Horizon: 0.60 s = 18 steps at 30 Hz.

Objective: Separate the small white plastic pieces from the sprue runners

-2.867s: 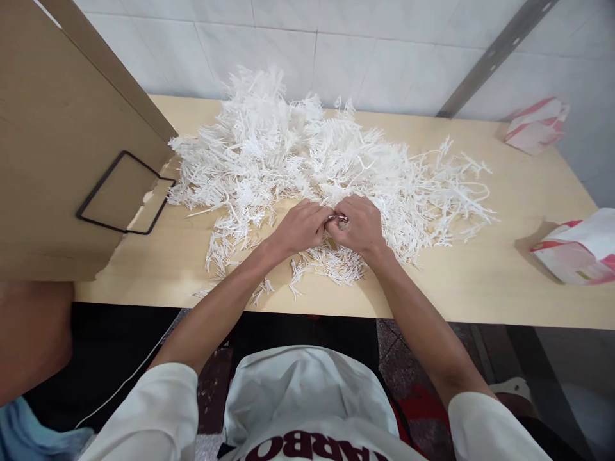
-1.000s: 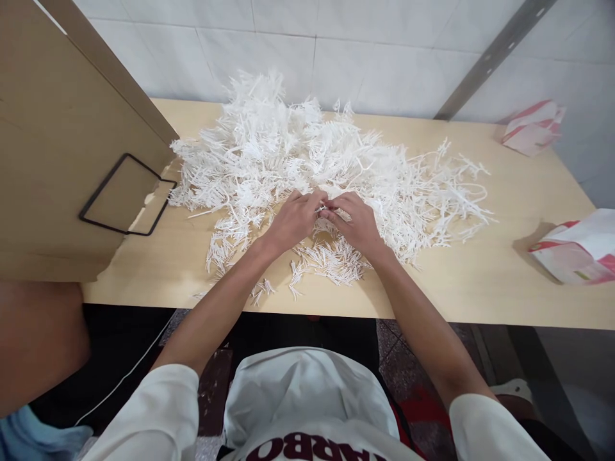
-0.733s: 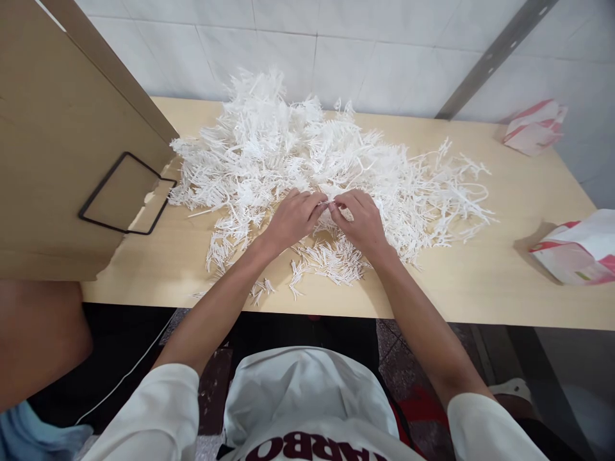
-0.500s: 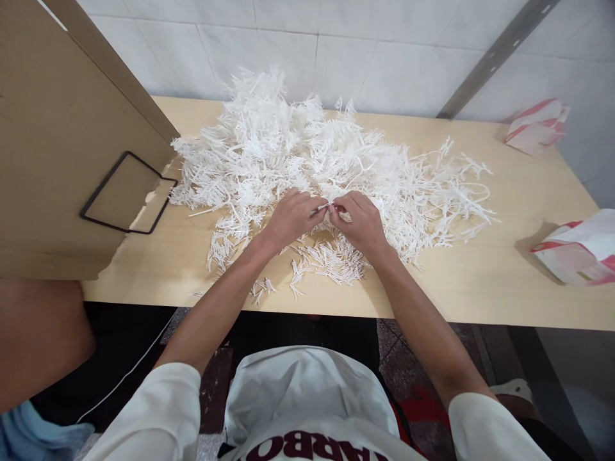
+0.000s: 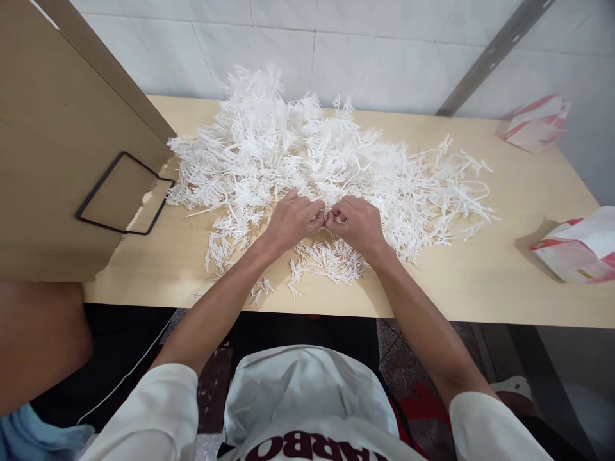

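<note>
A big heap of thin white branched strands point(image 5: 269, 147) covers the middle of the table. At its front edge my left hand point(image 5: 295, 221) and my right hand point(image 5: 355, 224) meet, fingertips touching or nearly so. Both are closed in a pinch on a thin white strand, now mostly hidden by the fingers. Just below the hands lies a smaller pile of short white pieces point(image 5: 331, 261). A few loose bits point(image 5: 262, 289) are scattered near the table's front edge.
A large cardboard sheet point(image 5: 62, 141) stands at the left, with a black wire frame point(image 5: 122, 192) by it. Two red-and-white paper packets point(image 5: 576, 246) sit at the right. Behind the table point(image 5: 480, 275) rises a tiled wall point(image 5: 355, 64). Another person's limb point(image 5: 43, 339) shows at lower left.
My hands have drawn together and the fingers curled tighter. The thin white strand that showed between them is now mostly covered. The heap looks unchanged.
</note>
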Each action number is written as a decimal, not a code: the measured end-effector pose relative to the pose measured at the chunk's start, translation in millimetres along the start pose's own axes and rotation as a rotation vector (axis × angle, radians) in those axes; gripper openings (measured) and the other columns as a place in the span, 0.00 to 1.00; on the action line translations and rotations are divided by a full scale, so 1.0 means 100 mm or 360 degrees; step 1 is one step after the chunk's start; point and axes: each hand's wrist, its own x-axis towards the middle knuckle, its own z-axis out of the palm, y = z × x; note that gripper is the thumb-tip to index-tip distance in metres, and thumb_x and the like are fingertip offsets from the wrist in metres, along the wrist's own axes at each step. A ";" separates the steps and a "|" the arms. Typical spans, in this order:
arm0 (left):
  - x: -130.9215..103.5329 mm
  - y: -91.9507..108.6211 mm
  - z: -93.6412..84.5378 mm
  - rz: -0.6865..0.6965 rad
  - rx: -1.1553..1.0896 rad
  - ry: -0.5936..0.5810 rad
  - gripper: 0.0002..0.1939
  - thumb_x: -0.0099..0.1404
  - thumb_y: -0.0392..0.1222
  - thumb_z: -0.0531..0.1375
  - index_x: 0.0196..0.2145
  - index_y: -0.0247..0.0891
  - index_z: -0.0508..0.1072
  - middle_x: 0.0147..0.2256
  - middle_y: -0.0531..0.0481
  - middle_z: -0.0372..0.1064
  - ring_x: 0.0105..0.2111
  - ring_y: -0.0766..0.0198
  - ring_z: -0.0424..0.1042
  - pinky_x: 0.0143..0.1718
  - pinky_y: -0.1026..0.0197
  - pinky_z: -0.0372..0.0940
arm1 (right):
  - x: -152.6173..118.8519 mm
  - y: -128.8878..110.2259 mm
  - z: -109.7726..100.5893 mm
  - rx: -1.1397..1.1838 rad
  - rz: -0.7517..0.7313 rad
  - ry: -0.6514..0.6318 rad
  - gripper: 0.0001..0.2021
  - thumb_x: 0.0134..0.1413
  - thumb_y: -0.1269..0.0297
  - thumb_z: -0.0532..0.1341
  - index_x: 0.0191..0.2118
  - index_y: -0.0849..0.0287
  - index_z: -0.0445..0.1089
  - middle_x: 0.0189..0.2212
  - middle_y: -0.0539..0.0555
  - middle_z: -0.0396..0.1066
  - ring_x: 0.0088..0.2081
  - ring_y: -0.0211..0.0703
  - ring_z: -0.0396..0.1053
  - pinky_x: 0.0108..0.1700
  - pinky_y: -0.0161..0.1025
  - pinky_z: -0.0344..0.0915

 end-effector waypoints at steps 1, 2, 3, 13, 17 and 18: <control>0.00 0.00 0.01 0.0000 0.0010 0.0010 0.15 0.69 0.39 0.49 0.31 0.39 0.74 0.23 0.51 0.70 0.25 0.65 0.65 0.39 0.56 0.60 | 0.00 0.00 0.01 0.0000 -0.0004 0.0007 0.08 0.51 0.71 0.55 0.23 0.56 0.65 0.20 0.49 0.63 0.25 0.37 0.58 0.31 0.37 0.54; 0.00 0.01 0.01 0.0004 0.0025 0.0019 0.16 0.69 0.39 0.49 0.31 0.39 0.74 0.23 0.51 0.70 0.25 0.65 0.65 0.38 0.56 0.60 | -0.01 0.01 0.01 -0.0007 -0.0005 0.0012 0.08 0.51 0.71 0.55 0.23 0.56 0.65 0.20 0.49 0.64 0.25 0.37 0.58 0.30 0.37 0.54; 0.00 0.01 0.01 0.0012 0.0041 0.0027 0.16 0.69 0.39 0.49 0.30 0.39 0.74 0.23 0.51 0.70 0.25 0.65 0.64 0.38 0.57 0.60 | -0.01 0.02 0.02 -0.0017 -0.0006 0.0010 0.08 0.51 0.71 0.55 0.23 0.56 0.64 0.20 0.49 0.64 0.25 0.37 0.58 0.30 0.37 0.54; 0.01 -0.07 0.01 -0.0259 -0.0005 0.0174 0.11 0.68 0.37 0.51 0.33 0.37 0.73 0.26 0.50 0.73 0.28 0.64 0.67 0.39 0.58 0.60 | -0.01 -0.06 -0.03 0.0254 0.0144 0.0139 0.07 0.55 0.69 0.56 0.28 0.57 0.67 0.24 0.49 0.67 0.27 0.36 0.62 0.30 0.36 0.58; 0.01 -0.08 0.05 -0.0089 0.0017 0.0275 0.12 0.69 0.39 0.51 0.34 0.37 0.73 0.25 0.52 0.72 0.26 0.66 0.67 0.37 0.60 0.60 | -0.01 -0.07 -0.01 0.0528 0.0238 0.0070 0.08 0.60 0.67 0.55 0.41 0.57 0.71 0.34 0.51 0.73 0.28 0.35 0.65 0.34 0.36 0.63; 0.01 -0.08 0.06 -0.0044 0.0032 0.0299 0.12 0.70 0.39 0.51 0.34 0.37 0.73 0.24 0.52 0.72 0.26 0.66 0.67 0.37 0.60 0.60 | -0.01 -0.07 -0.01 0.0589 0.0262 0.0042 0.09 0.62 0.65 0.54 0.43 0.56 0.71 0.36 0.52 0.74 0.29 0.35 0.66 0.35 0.36 0.63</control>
